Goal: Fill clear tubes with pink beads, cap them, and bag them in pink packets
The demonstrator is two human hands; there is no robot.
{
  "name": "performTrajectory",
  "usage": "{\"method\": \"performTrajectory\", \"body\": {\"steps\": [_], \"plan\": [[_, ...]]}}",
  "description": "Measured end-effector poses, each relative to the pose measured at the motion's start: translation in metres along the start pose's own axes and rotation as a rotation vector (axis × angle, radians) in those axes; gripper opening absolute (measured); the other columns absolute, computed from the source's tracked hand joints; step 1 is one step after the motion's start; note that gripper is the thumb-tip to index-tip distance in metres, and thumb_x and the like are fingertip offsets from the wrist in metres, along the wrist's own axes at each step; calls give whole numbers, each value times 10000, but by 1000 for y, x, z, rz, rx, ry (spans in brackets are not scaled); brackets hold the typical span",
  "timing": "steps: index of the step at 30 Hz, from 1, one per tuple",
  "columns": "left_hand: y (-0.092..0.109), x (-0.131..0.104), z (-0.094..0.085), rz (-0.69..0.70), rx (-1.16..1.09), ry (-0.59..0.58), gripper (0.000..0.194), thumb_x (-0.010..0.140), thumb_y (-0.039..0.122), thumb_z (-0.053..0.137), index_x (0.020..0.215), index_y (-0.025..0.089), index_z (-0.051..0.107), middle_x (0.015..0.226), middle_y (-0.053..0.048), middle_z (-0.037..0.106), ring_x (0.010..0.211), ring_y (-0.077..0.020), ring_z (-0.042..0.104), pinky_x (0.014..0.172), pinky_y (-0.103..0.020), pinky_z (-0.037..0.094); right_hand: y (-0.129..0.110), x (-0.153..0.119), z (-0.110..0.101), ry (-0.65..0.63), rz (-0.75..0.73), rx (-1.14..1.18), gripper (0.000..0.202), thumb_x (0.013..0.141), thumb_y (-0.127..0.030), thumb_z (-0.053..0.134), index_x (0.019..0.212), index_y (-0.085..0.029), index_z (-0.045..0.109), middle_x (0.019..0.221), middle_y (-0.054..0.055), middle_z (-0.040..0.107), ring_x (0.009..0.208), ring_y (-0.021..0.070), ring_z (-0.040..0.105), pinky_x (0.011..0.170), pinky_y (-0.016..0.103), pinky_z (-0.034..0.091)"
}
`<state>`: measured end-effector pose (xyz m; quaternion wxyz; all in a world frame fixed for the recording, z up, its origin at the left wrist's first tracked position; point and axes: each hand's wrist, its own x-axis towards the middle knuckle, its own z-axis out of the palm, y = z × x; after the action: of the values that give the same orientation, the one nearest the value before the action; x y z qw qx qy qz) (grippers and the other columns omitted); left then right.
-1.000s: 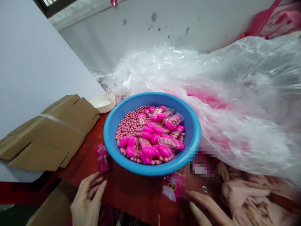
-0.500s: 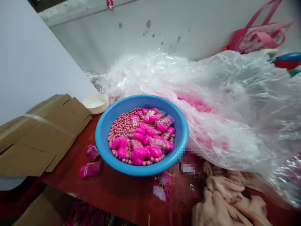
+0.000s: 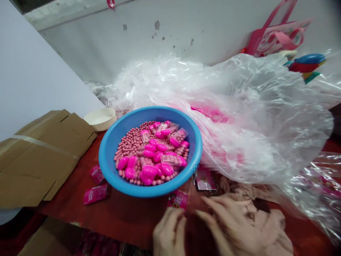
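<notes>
My left hand (image 3: 169, 233) is at the bottom edge, its fingers pointing up and slightly apart. It covers the lower part of a small pink printed packet (image 3: 180, 199) on the table; whether it touches the packet I cannot tell. To its right, my right hand (image 3: 234, 224) reaches left with finger and thumb spread, nothing visible between them. Beside and behind the right hand lies a crumpled beige cloth (image 3: 278, 227). In front of both hands stands a blue basin (image 3: 106, 170), holding pink beads (image 3: 130, 140) and several clear capsules with bright pink ends (image 3: 149, 171).
Two pink packets (image 3: 96, 193) lie left of the basin, near flattened cardboard (image 3: 39, 160). A white shallow dish (image 3: 101, 119) sits behind. Clear plastic bags (image 3: 253, 106) heap up at the right, below a pink bag (image 3: 277, 35). Another pink packet (image 3: 205, 183) lies by the basin's right rim.
My left hand has come into view at the bottom. My right hand now shows clearly over the beige cloth, fingers apart. The view has turned, shifting the scene slightly left.
</notes>
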<state>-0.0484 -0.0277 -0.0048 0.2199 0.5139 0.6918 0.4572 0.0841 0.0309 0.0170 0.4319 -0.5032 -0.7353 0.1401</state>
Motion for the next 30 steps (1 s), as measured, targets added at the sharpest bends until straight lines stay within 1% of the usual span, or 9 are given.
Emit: {"method": "performTrajectory", "body": {"steps": [2, 5, 10, 13, 15, 19, 21, 24, 30], "plan": [[-11, 5, -21, -89, 5, 187, 175, 848, 231, 503, 878, 203, 673, 804, -63, 713, 674, -201, 649, 657, -289, 505, -18, 0, 31, -83, -94, -31, 350, 935, -432, 387, 879, -240, 674, 766, 51, 638, 667, 173, 617, 558, 256, 494], [-22, 12, -39, -158, 23, 287, 149, 808, 277, 564, 828, 209, 695, 836, -65, 729, 756, -228, 657, 740, -323, 501, -21, -7, 59, -110, -114, -98, 392, 959, -345, 348, 743, -220, 650, 684, 53, 595, 607, 179, 572, 502, 265, 441], [-11, 27, -46, -240, -63, 106, 187, 756, 323, 620, 795, 186, 741, 864, -88, 738, 826, -258, 654, 765, -329, 471, -11, -11, 52, -121, -191, -64, 317, 948, -251, 398, 788, -174, 661, 689, 54, 551, 604, 154, 544, 500, 231, 442], [6, 37, -46, -351, -343, -120, 207, 729, 327, 672, 594, 176, 719, 624, -22, 658, 638, -182, 582, 619, -256, 433, -11, -12, 39, -111, -252, -10, 192, 909, -219, 496, 848, -192, 676, 712, 34, 551, 635, 135, 537, 543, 217, 459], [14, 41, -43, -417, -492, -171, 249, 687, 316, 714, 495, 160, 680, 533, 4, 599, 566, -146, 527, 559, -232, 416, -12, -15, 32, -101, -246, 16, 157, 881, -194, 542, 966, -220, 672, 830, 51, 593, 740, 151, 577, 622, 238, 496], [22, 38, -35, -556, -681, -82, 175, 651, 329, 749, 631, 155, 735, 627, -21, 709, 603, -160, 603, 615, -264, 493, -16, -20, 23, -99, 165, 287, 533, 779, -287, 672, 1282, -240, 503, 1147, 92, 601, 973, 215, 623, 792, 307, 535], [26, 35, -33, -607, -760, -41, 170, 610, 321, 781, 643, 159, 742, 639, -30, 733, 594, -157, 624, 612, -264, 515, -22, -22, 22, -185, 424, 515, 391, 740, -328, 700, 1110, -222, 630, 1010, 55, 673, 879, 213, 652, 752, 289, 542], [34, 34, -31, -639, -837, -14, 150, 537, 274, 820, 591, 160, 737, 573, -17, 716, 525, -135, 611, 551, -235, 522, -31, -23, 25, -244, 642, 719, 172, 732, -357, 688, 685, -192, 704, 641, -12, 647, 628, 152, 610, 597, 212, 510], [25, 35, -29, -595, -720, -5, 132, 553, 252, 792, 636, 159, 752, 571, -15, 719, 517, -149, 636, 540, -241, 534, -26, -20, 19, -68, 828, 677, 224, 682, -396, 719, 777, -196, 750, 644, -15, 666, 638, 149, 588, 623, 207, 484]]}}
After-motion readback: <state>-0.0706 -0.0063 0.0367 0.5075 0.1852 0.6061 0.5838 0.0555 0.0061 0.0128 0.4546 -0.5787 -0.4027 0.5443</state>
